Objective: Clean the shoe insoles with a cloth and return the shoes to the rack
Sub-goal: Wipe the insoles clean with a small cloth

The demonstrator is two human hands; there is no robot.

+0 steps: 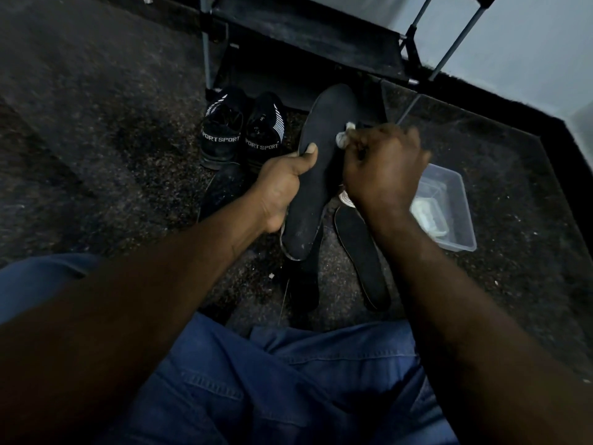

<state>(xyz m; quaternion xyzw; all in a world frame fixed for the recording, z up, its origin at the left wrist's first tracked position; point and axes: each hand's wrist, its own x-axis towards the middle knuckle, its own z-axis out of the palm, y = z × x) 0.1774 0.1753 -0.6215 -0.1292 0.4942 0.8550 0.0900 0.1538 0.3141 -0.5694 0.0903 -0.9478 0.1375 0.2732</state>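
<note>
The left hand (pixel 284 187) grips a black insole (pixel 321 168) by its edge, thumb on top, held up just in front of the rack (pixel 305 36). The right hand (pixel 385 170), fingers curled, pinches a white cloth (pixel 344 137) against the insole. Two black shoes (pixel 240 130) stand on the floor at the rack's foot.

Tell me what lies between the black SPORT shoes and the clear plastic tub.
In the head view: the black insole, gripped by the left hand, and the right hand holding a white cloth against it.
</note>
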